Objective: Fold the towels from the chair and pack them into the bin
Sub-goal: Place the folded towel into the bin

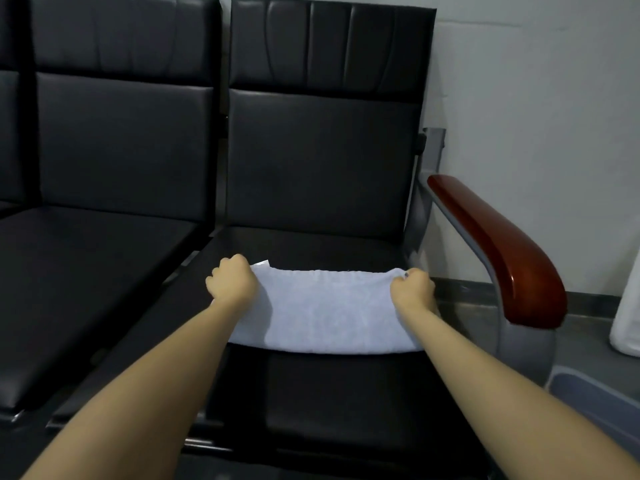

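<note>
A row of black padded chairs [311,161] stands against a pale wall, the right one ending in a reddish wooden armrest [502,251]. Across that chair's seat lies a pale blue towel [325,313], spread flat and stretched sideways between the two arms. The left hand [232,282] is clenched on the towel's far left corner; the right hand [412,289] pinches the far right corner. At the lower right edge, beside the chair, part of a grey-blue bin [588,396] shows.

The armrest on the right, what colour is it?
Glossy reddish-brown armrest, seen in the head view.
</note>
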`<state>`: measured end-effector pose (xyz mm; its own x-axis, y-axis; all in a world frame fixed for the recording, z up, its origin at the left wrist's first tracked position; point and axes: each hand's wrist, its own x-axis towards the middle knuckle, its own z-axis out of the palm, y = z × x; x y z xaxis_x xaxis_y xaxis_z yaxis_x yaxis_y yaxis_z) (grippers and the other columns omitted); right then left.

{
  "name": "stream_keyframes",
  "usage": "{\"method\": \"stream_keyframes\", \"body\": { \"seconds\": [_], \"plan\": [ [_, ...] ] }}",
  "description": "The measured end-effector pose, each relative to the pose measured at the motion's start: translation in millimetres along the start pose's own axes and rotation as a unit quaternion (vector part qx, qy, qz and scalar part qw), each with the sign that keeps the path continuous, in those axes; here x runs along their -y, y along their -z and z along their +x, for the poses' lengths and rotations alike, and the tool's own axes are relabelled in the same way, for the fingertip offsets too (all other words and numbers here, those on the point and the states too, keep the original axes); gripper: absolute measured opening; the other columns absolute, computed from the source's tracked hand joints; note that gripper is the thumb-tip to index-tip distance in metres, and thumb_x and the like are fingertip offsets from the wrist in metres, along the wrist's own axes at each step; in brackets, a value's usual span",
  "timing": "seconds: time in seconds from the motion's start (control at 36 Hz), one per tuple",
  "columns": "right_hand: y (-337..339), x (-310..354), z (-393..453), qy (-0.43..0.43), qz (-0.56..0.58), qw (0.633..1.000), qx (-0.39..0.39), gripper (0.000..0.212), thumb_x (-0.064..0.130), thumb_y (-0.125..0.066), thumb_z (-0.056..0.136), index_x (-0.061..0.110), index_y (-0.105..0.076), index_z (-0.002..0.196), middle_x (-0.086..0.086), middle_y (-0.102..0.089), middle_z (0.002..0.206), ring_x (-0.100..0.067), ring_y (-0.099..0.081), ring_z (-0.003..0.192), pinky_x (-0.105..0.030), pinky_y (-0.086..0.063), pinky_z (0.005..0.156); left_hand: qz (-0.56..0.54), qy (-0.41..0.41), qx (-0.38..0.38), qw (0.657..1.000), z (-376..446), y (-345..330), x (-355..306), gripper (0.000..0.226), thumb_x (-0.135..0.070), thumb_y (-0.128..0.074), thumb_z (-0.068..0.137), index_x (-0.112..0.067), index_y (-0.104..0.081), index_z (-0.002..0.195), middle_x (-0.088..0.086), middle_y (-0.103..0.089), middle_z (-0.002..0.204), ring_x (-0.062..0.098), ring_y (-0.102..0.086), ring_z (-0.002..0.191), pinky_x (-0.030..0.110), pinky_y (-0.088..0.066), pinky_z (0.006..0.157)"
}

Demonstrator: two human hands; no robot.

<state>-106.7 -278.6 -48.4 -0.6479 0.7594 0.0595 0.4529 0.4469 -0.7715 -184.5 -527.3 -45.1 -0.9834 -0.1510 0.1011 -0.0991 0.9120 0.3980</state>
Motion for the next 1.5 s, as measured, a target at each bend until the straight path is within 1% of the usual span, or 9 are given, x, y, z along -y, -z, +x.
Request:
{"method": "stream_keyframes", "body": {
  "seconds": [0.31, 0.39, 0.44, 0.5, 0.61, 0.86, 1.33, 1.42, 1.5],
  "plan": [
    [-26.8, 13.3, 24.4, 0.079, -0.033, 0.994, -0.069, 0.021, 0.015, -0.037, 0.099, 0.005, -0.053, 0.106, -0.013, -0.058, 0.108, -0.029, -0.057, 0.095, -0.037, -0.045, 0.076, -0.003, -0.008, -0.062, 0.998, 30.0, -2.7, -9.3, 0.016, 0.0, -0.042, 0.092, -0.001, -0.045, 0.107, 0.019, -0.044, 0.119, 0.026, -0.047, 0.067, 0.035, -0.034, 0.06],
    [-34.3, 14.4, 24.2, 0.113, -0.14, 0.98, -0.087, 0.028, 0.016, -0.041, 0.098, 0.005, -0.048, 0.123, -0.014, -0.049, 0.126, -0.03, -0.049, 0.115, -0.041, -0.039, 0.096, 0.023, -0.003, -0.065, 0.998, 37.2, -10.6, -7.6, 0.027, -0.016, -0.048, 0.097, 0.0, -0.042, 0.117, 0.019, -0.043, 0.125, 0.033, -0.055, 0.092, 0.037, -0.04, 0.071],
    [-39.6, 10.3, 20.3, 0.204, -0.225, 0.947, -0.1, 0.037, 0.018, -0.045, 0.097, 0.009, -0.04, 0.132, -0.012, -0.04, 0.135, -0.029, -0.042, 0.121, -0.039, -0.033, 0.102, 0.054, 0.024, -0.053, 0.997, 37.6, -17.7, -5.5, 0.059, -0.044, -0.051, 0.094, 0.003, -0.037, 0.128, 0.02, -0.042, 0.129, 0.037, -0.05, 0.112, 0.04, -0.04, 0.089],
    [-44.3, 7.4, 13.8, 0.313, -0.231, 0.92, -0.049, 0.04, 0.017, -0.044, 0.096, 0.014, -0.037, 0.135, -0.006, -0.035, 0.137, -0.026, -0.039, 0.12, -0.036, -0.029, 0.101, 0.081, 0.042, -0.052, 0.995, 32.5, -24.3, -3.8, 0.079, -0.058, -0.048, 0.09, 0.007, -0.033, 0.133, 0.021, -0.041, 0.131, 0.036, -0.047, 0.116, 0.039, -0.038, 0.094],
    [-52.5, 7.2, -2.8, 0.423, -0.187, 0.873, 0.154, 0.039, 0.028, -0.041, 0.098, 0.023, -0.04, 0.137, 0.005, -0.038, 0.136, -0.017, -0.039, 0.121, -0.029, -0.024, 0.102, 0.117, 0.064, -0.024, 0.991, 18.3, -32.8, -2.5, 0.065, -0.044, -0.04, 0.096, 0.006, -0.031, 0.136, 0.017, -0.041, 0.133, 0.03, -0.044, 0.119, 0.035, -0.035, 0.098],
    [-49.2, 0.0, -19.1, 0.391, -0.305, 0.809, 0.316, 0.055, 0.057, -0.02, 0.098, 0.041, -0.008, 0.15, 0.017, 0.003, 0.158, -0.006, 0.004, 0.146, -0.036, 0.003, 0.119, 0.135, 0.087, 0.024, 0.987, -3.4, -21.7, 12.1, 0.038, -0.03, -0.048, 0.092, -0.004, -0.045, 0.119, 0.011, -0.053, 0.121, 0.027, -0.052, 0.112, 0.031, -0.035, 0.096],
    [-51.2, 3.5, -70.0, 0.372, -0.308, 0.816, 0.319, 0.055, 0.056, -0.019, 0.098, 0.041, -0.007, 0.15, 0.015, 0.003, 0.159, -0.008, 0.004, 0.146, -0.039, 0.003, 0.119, 0.137, -0.103, -0.086, 0.981, -32.7, 17.9, 20.1, 0.014, -0.013, -0.047, 0.095, -0.006, -0.038, 0.103, 0.003, -0.052, 0.074, 0.023, -0.053, 0.066, 0.028, -0.029, 0.05],
    [-57.3, 9.8, -81.5, 0.353, -0.214, 0.853, 0.319, 0.052, 0.05, -0.029, 0.099, 0.034, -0.025, 0.148, 0.013, -0.017, 0.157, -0.01, -0.011, 0.146, -0.038, -0.005, 0.119, 0.069, -0.11, -0.078, 0.988, -39.9, 30.2, 5.1, 0.017, -0.017, -0.044, 0.097, -0.003, -0.04, 0.107, 0.006, -0.051, 0.08, 0.026, -0.054, 0.073, 0.027, -0.028, 0.05],
    [-55.2, 17.1, -88.2, 0.239, 0.044, 0.917, 0.317, 0.035, 0.034, -0.042, 0.099, 0.022, -0.054, 0.128, 0.007, -0.054, 0.128, -0.016, -0.048, 0.123, -0.029, -0.037, 0.101, -0.048, -0.093, -0.049, 0.993, -47.4, 44.5, -15.3, 0.032, -0.025, -0.032, 0.101, 0.001, -0.044, 0.115, 0.016, -0.059, 0.108, 0.034, -0.059, 0.094, 0.033, -0.037, 0.067]
  ]
}}
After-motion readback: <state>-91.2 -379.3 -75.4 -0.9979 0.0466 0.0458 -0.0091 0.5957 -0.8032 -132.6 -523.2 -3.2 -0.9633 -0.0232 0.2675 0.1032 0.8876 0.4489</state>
